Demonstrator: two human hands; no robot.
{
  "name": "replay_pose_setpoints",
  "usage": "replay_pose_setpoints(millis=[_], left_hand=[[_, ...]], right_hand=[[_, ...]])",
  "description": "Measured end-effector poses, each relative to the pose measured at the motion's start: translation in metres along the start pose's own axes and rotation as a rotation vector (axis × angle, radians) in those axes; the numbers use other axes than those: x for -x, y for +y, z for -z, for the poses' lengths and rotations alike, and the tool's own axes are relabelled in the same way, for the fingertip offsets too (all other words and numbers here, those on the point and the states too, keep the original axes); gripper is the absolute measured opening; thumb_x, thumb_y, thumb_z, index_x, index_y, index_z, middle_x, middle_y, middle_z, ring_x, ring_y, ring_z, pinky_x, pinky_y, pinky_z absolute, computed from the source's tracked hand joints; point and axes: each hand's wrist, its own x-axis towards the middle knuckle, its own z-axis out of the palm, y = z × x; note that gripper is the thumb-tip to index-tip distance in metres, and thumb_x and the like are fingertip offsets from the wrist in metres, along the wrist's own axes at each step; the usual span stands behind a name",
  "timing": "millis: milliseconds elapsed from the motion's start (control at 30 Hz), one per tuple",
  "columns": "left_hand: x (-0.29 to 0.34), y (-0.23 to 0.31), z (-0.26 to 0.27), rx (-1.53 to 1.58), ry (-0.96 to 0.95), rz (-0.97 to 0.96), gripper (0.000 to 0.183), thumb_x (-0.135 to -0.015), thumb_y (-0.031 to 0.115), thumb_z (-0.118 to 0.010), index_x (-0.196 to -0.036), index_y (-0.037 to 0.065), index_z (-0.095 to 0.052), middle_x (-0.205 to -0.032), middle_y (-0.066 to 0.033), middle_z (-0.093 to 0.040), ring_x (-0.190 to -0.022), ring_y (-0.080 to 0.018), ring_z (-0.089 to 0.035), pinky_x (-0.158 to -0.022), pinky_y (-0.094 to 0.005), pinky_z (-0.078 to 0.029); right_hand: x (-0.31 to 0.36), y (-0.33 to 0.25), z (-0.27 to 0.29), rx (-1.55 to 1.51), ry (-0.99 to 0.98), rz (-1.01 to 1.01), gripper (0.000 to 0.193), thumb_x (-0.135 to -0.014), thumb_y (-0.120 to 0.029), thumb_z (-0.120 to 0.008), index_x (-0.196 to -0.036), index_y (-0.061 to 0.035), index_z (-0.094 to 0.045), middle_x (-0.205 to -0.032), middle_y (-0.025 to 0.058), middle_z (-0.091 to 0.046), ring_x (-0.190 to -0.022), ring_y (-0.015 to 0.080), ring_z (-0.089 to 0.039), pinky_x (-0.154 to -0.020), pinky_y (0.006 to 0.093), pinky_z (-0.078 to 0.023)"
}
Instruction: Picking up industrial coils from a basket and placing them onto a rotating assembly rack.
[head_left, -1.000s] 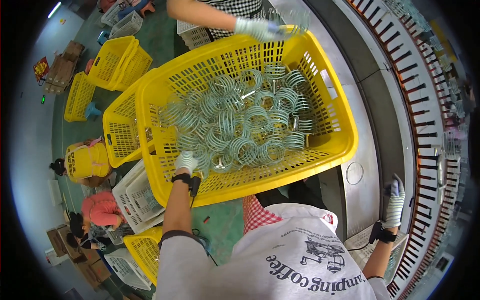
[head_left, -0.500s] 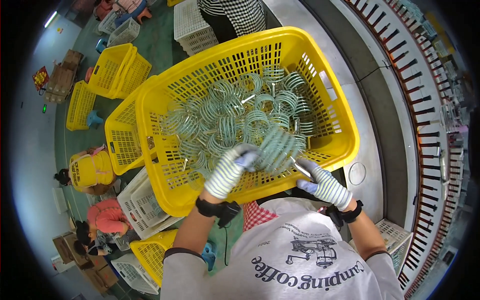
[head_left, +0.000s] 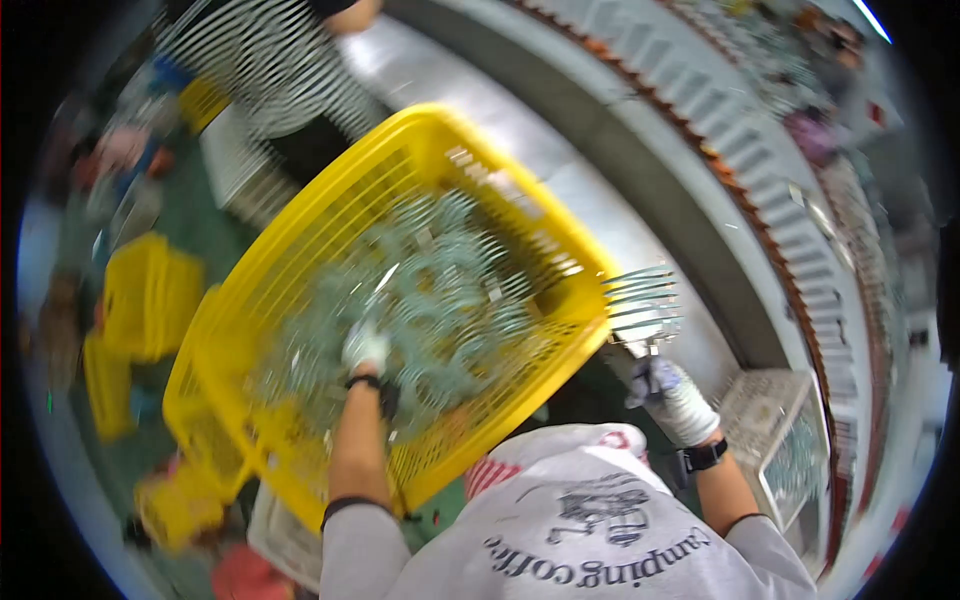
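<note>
A large yellow slatted basket (head_left: pixel 590 290) holds a heap of pale green ringed pieces (head_left: pixel 430 290), each made of several curved loops with a shiny stem. My left hand (head_left: pixel 366 350), in a pale glove, reaches into the heap. Motion smears its fingers, so its grip is unclear. Outside the basket's right rim, my right hand (head_left: pixel 675 402) in a striped glove is closed on the stem of one ringed piece (head_left: pixel 643 305). That piece's loops point up and away from the hand, over the metal surface.
A grey metal worktop (head_left: pixel 590 190) runs along the far right, beside a rack lined with rows of parts (head_left: pixel 745 190). A white crate (head_left: pixel 765 400) with more ringed pieces stands near my right arm. Yellow baskets (head_left: pixel 150 300) stand at left; a person in stripes (head_left: pixel 270 60) stands beyond.
My view has turned, and the basket now sits tilted and further left. My right hand has carried a ringed piece out past the rim. My left hand has moved deeper into the heap.
</note>
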Motion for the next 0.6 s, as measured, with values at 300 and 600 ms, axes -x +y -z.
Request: replay_pose_setpoints(millis=[300,600], left_hand=[[-0.021,-0.024,-0.047,-0.451,-0.218,-0.154,0.032,-0.062,0.031,-0.068,-0.09,0.015,-0.066,-0.104,-0.0112,-0.058,-0.099,-0.0309,-0.053,-0.08,-0.0409,-0.045],[0.053,-0.002,0.073,-0.587,-0.084,-0.242,0.035,-0.083,0.043,-0.047,-0.104,0.02,-0.064,-0.12,-0.0099,-0.053,-0.099,-0.0298,-0.055,-0.08,-0.0399,-0.046]], right_hand=[[0.037,0.01,0.087,-0.107,0.152,0.309,0.045,-0.082,-0.044,-0.059,-0.095,-0.0012,-0.057,-0.068,0.0013,-0.052,-0.066,0.014,-0.053,-0.064,0.0306,-0.046],[0.048,-0.109,0.279,0.021,0.971,0.965,0.022,-0.087,-0.027,-0.058,-0.095,-0.0064,-0.06,-0.055,-0.0024,-0.046,-0.042,0.0086,-0.039,-0.039,0.0252,-0.036]])
